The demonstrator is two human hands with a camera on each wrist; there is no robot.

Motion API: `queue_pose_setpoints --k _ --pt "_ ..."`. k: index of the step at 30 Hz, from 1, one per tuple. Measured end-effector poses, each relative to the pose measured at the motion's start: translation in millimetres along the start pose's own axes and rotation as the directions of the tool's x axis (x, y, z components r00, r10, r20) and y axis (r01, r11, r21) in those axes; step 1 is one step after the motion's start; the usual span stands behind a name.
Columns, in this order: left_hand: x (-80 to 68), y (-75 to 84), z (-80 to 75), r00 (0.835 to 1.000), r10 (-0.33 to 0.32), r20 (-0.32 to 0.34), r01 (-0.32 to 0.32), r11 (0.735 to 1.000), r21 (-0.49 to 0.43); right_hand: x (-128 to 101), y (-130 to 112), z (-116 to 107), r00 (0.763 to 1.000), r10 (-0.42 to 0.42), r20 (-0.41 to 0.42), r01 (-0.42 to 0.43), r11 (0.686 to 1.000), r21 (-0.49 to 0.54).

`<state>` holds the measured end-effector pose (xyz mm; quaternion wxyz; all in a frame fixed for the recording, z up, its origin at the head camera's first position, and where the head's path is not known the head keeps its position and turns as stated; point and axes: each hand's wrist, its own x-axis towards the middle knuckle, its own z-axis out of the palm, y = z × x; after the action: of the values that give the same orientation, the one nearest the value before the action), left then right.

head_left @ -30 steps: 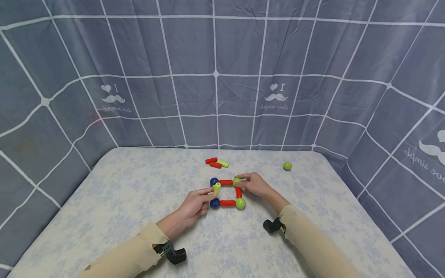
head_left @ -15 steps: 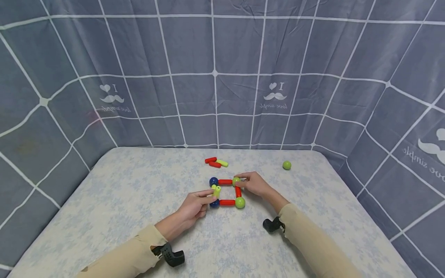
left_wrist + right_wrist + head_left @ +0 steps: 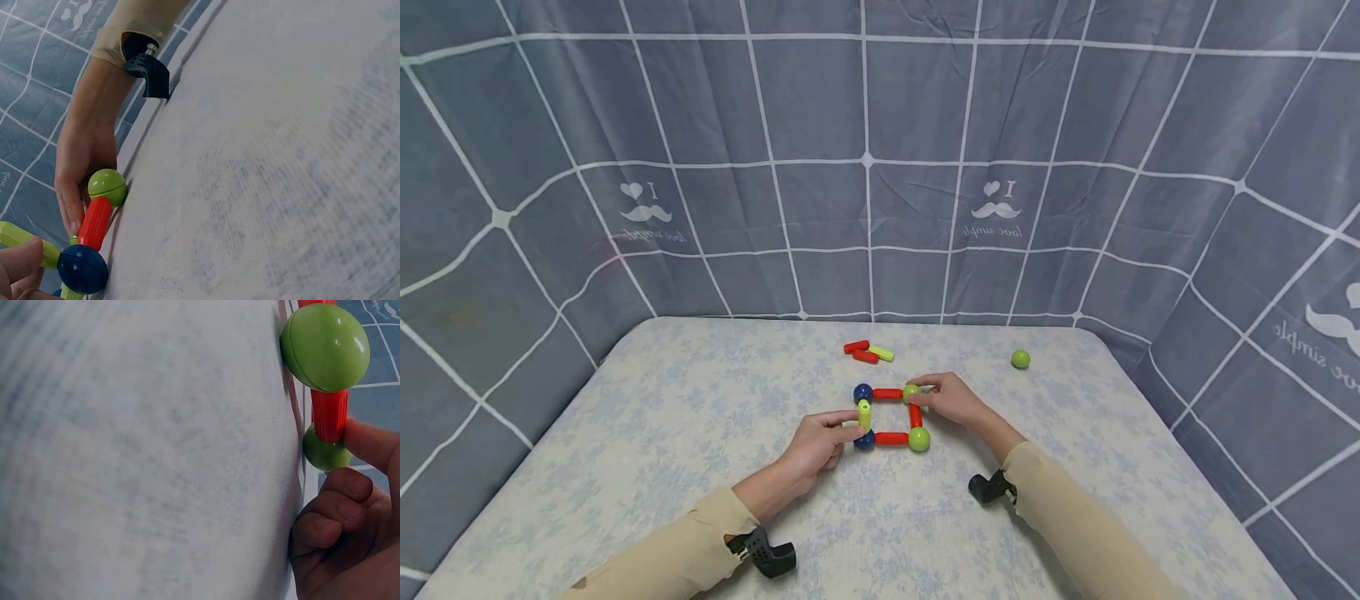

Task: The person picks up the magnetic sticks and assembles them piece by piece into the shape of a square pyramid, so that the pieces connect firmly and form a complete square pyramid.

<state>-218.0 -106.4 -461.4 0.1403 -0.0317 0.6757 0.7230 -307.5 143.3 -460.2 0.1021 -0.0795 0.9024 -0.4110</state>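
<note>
- The left hand (image 3: 820, 440) pinches a yellow-green rod (image 3: 865, 413) between thumb and fingertips, holding it tilted against the open left side of a square frame of rods and balls.
- Just under that pinch sits the near blue ball (image 3: 864, 440). Beyond the rod's upper end is the far blue ball (image 3: 862, 392), close to the tip; whether they touch cannot be told from the head view.
- The right hand (image 3: 951, 397) has its fingers curled round the far green ball (image 3: 912, 392), steadying that corner. Its wrist view shows a fingertip on the red rod (image 3: 329, 414) that runs from this ball to the near green ball (image 3: 324, 347).
- Outward from the grips, two more red rods (image 3: 891, 437) close the near and far sides of the frame, which lies flat on the pale patterned table (image 3: 700, 417).
- Risk, as I judge it: the rod is tilted, so pressing it down askew could knock the near blue ball off its red rod or skew the whole square.
- If the right hand's hold loosens, the frame could slide away under the left hand's push.
- Well beyond the frame lie spare rods (image 3: 867, 352); a loose green ball (image 3: 1019, 359) sits far to the right, free to roll if the table is jolted.
</note>
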Motion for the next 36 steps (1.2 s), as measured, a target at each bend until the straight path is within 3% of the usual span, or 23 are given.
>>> queue_pose_setpoints --k 4,9,16,24,28,36 --pt "0.3 -2.0 -0.1 0.999 0.035 -0.033 -0.032 0.994 0.107 -0.6 1.1 0.1 1.0 0.004 -0.001 -0.004 1.0 0.002" --pt "2.7 -5.3 -0.6 0.994 0.086 -0.064 -0.065 0.959 0.275 -2.4 2.0 0.0 1.0 0.006 -0.002 -0.006 1.0 0.01" --pt "5.8 -6.5 1.3 0.991 0.117 -0.057 -0.087 0.92 0.383 -5.4 0.5 -0.7 1.0 0.01 -0.002 -0.01 1.0 0.002" --pt "19.4 4.1 -8.6 0.991 0.134 0.017 -0.122 0.831 0.543 -10.0 -0.2 -1.8 0.998 0.05 -0.029 -0.05 0.999 -0.019" --pt "30.6 12.5 -15.1 0.994 0.11 0.02 -0.103 0.831 0.546 -16.9 0.6 -4.2 0.996 0.076 -0.048 -0.078 0.996 -0.042" --pt "57.4 22.6 -21.9 1.0 -0.001 0.01 -0.005 0.863 0.505 -41.9 -1.5 -2.2 0.988 0.107 -0.115 -0.124 0.981 -0.15"
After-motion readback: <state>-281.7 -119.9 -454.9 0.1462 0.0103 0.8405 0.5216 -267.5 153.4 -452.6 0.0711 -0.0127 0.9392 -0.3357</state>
